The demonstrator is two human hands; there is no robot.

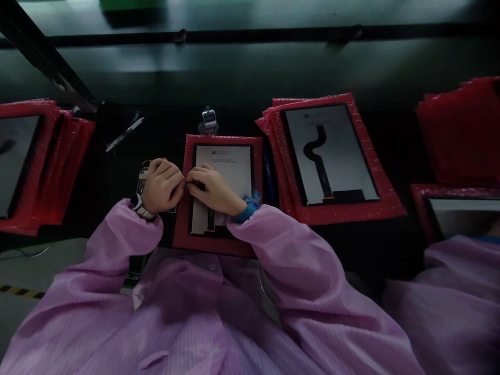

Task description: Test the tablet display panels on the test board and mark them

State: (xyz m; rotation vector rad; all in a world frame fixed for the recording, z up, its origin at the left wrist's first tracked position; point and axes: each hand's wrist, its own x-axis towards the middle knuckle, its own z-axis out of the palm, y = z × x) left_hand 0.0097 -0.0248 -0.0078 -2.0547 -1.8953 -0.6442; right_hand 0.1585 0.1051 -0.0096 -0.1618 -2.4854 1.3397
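A display panel (pixel 234 169) with a pale face and dark edges lies on a red bubble-wrap sheet (pixel 223 139) in front of me. The lower end of its black ribbon cable (pixel 211 220) shows beneath my right hand; the rest is covered. My right hand (pixel 214 188) reaches across the panel, fingers pinched together at its left edge. Against those fingertips, my left hand (pixel 163 185) is curled closed. Whatever the fingers pinch is hidden. A small circuit board (pixel 142 176) is partly visible behind my left hand.
To the right, another panel (pixel 344 151) with a curved ribbon cable lies on stacked red sheets (pixel 289 208). More red-wrapped panels (pixel 50 172) are stacked at left, near a white pen (pixel 125 134). A metal tally counter (pixel 209 120) stands behind. A co-worker's sleeve (pixel 461 276) is at right.
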